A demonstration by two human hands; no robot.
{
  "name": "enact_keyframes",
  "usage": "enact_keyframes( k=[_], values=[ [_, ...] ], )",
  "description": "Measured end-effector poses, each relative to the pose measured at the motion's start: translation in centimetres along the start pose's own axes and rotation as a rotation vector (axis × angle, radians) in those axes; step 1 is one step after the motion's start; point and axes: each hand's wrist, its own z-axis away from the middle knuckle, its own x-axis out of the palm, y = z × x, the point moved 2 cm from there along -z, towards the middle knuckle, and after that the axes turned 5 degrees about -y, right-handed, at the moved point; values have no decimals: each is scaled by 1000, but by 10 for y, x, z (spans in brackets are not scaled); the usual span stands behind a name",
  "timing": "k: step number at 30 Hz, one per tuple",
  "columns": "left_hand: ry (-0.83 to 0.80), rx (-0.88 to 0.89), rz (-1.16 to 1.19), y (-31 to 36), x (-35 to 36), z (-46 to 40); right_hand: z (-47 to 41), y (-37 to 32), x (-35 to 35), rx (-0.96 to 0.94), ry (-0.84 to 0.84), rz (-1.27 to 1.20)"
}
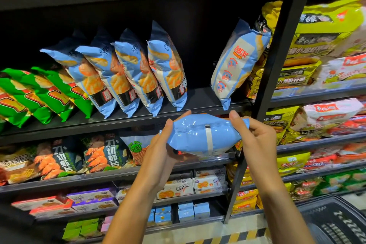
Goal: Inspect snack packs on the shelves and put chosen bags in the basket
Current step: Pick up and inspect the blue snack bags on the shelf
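A: Main obj?
B: Light-blue snack bag (202, 136), lying sideways in both hands, plain back side w/ the centre seam facing cam. It's in the air just in front of and slightly below the front edge of the black middle shelf (198, 101).

A: Hands?
B: Left hand (160, 154) cups the bag's left end from below, thumb curled up along the edge, fingertips wrapped behind. Right hand (255, 134) pinches the right end seal, thumb on top, fingers curled under. Both gripping, not spread.

A: Rest, relative to that shelf?
B: On it, left of centre: row of four upright blue shrimp-chip bags (126, 73), all leaning left. Further left on it, green chip bags (39, 93), same lean. Right end of it: one more blue-and-cream bag (235, 65) tilted right against the black upright post (277, 61). Gap between that bag and the row of four.

A: Below the shelf?
B: Next tier down has dark shrimp-slice packs (107, 154); lower still, biscuit boxes (176, 188). Right of the post, yellow and white packs, blurry.

A: Basket?
B: Black plastic basket (336, 222), well below and right of the shelf, frame's bottom-right corner. Only part in view, contents can't tell.
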Motion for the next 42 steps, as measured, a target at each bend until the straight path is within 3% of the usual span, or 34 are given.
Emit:
enact_keyframes(
  k=[6, 9, 12, 15, 17, 21, 24, 28, 31, 33, 38, 42],
  values=[
    [6, 191, -60, 9, 6, 9, 5, -12, -16, -35, -294, -185],
    [-30, 352, -174, 12, 7, 11, -4, -13, -27, 52, -312, -308],
    [-75, 510, -399, 13, 7, 8, -20, -12, -27, 215, -354, -192],
    [-113, 614, -582, 21, 8, 2, -28, -13, -24, 307, -569, 2],
    [-165, 652, -685, 25, 8, -4, -31, -16, -21, 304, -625, 109],
    [-257, 692, -739, 33, 4, -12, -40, -18, -16, 223, -553, 12],
    [-254, 613, -536, 37, -3, -15, -42, -12, -14, 179, -515, 46],
    [-89, 313, -356, 44, -17, -30, -46, -12, -12, 122, -476, -9],
    [-155, 89, -302, 43, -14, -41, -52, -10, -6, 74, -477, 5],
    [-193, 97, -305, 45, -7, -46, -58, -11, -2, 44, -476, 6],
    [-111, 246, -297, 55, 3, -62, -76, -10, -5, -16, -421, -36],
    [3, 406, -397, 55, 6, -80, -95, 13, -18, 16, -82, -167]
  ],
)
